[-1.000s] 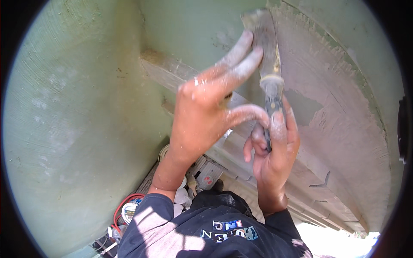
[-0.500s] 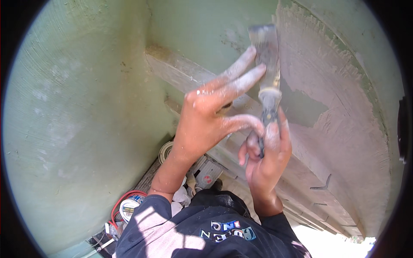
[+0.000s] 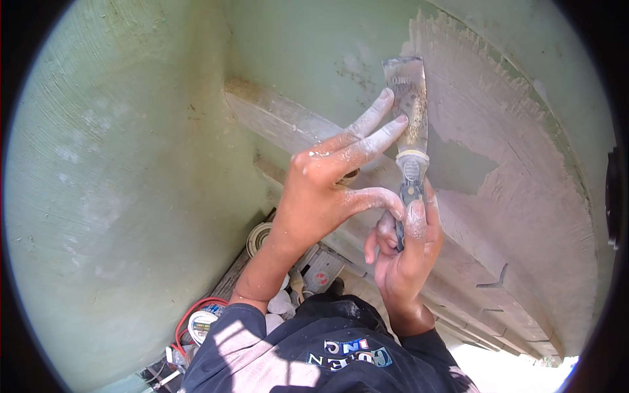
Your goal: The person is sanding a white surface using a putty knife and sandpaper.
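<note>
A putty knife (image 3: pixel 413 124) with a smeared metal blade and a dark handle points upward in front of the wall. My right hand (image 3: pixel 409 255) is closed round the lower part of its handle, thumb along the front. To the left is my left hand (image 3: pixel 327 177), dusted white, with two fingers stretched to the blade's left edge and the thumb reaching to the handle. Its other fingers are mostly hidden. Behind the blade, a patch of pale putty (image 3: pixel 504 131) with ragged edges covers part of the green wall (image 3: pixel 288 46).
Wooden beams (image 3: pixel 282 118) run diagonally along the wall behind my hands. Below on the left lie a round lid (image 3: pixel 259 238), a white tub (image 3: pixel 200 325) and a red hose (image 3: pixel 190 314). A bent metal piece (image 3: pixel 495 278) juts from a beam at the lower right.
Both hands and the putty knife have dropped slightly in the picture. The knife, blurred before, now shows sharply. My grip on its handle looks the same.
</note>
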A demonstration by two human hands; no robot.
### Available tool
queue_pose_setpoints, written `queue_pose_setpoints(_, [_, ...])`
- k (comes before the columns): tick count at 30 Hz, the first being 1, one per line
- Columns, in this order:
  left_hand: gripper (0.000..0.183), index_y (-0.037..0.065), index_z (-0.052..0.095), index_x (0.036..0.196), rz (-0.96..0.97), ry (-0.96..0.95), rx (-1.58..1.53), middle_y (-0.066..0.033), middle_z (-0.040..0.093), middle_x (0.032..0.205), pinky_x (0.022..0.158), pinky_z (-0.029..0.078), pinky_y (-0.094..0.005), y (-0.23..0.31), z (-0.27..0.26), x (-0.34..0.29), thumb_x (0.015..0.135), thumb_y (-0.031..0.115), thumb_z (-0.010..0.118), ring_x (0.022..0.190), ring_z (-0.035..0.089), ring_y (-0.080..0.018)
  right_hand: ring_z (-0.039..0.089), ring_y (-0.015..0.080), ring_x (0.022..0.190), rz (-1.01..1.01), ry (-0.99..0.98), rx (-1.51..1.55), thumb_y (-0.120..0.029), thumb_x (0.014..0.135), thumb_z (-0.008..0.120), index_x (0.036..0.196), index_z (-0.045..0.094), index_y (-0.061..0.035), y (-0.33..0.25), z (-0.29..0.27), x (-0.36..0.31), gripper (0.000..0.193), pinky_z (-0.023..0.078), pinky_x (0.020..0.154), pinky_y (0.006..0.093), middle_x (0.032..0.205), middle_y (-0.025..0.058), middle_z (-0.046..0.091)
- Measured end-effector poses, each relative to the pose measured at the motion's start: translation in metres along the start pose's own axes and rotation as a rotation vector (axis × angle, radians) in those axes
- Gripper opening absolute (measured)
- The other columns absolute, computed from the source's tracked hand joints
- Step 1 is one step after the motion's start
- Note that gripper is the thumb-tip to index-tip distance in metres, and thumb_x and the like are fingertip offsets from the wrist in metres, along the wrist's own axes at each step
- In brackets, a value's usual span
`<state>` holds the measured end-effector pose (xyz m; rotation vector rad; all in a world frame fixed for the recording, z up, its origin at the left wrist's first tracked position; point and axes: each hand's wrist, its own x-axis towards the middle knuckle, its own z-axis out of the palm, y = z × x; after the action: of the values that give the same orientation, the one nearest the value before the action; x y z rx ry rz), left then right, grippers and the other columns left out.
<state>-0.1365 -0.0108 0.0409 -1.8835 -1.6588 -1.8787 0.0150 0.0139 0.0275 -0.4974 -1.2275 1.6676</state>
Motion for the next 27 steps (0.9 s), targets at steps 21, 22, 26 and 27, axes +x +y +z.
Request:
queue_pose_setpoints(21, [0.078, 0.014, 0.071, 0.135, 0.087, 0.115, 0.074, -0.0135, 0.059, 0.151, 0.089, 0.059, -0.0358, 0.006, -0.005, 0.03, 0.062, 0.021, 0.096, 0.118, 0.071, -0.0334, 0.037, 0.0046, 0.06, -0.038, -0.046, 0.006, -0.031, 0.109, 0.052, 0.155, 0.038, 0.0027, -0.022, 0.015, 0.024, 0.059, 0.04, 0.042, 0.0217, 0.088, 0.0003, 0.049])
queue_pose_setpoints(22, [0.077, 0.015, 0.071, 0.135, 0.098, 0.111, 0.054, -0.0134, 0.058, 0.151, 0.089, 0.059, -0.0362, 0.003, -0.001, 0.024, 0.063, 0.02, 0.095, 0.117, 0.071, -0.0337, 0.038, 0.0047, 0.061, -0.026, -0.048, 0.015, -0.031, 0.109, 0.053, 0.155, 0.038, 0.0034, -0.02, 0.011, 0.022, 0.06, 0.04, 0.042, 0.0217, 0.087, 0.0006, 0.05])
queue_pose_setpoints(26, [0.075, 0.015, 0.071, 0.136, 0.048, 0.08, 0.06, -0.0139, 0.058, 0.152, 0.091, 0.059, -0.0377, 0.001, 0.003, 0.002, 0.064, 0.018, 0.094, 0.118, 0.071, -0.0354, 0.039, 0.0042, 0.061, 0.039, 0.009, 0.019, -0.032, 0.108, 0.054, 0.155, 0.038, 0.0035, -0.008, 0.001, 0.007, 0.061, 0.039, 0.041, 0.0212, 0.087, 0.0004, 0.051])
queue_pose_setpoints(27, [0.076, 0.015, 0.071, 0.136, -0.018, 0.058, 0.04, -0.0142, 0.058, 0.152, 0.091, 0.059, -0.0381, 0.003, 0.005, 0.001, 0.064, 0.017, 0.094, 0.119, 0.07, -0.0359, 0.039, 0.0042, 0.061, 0.04, 0.008, 0.019, -0.032, 0.108, 0.054, 0.155, 0.038, 0.0035, -0.013, 0.003, 0.008, 0.061, 0.039, 0.041, 0.0212, 0.087, 0.0004, 0.051])
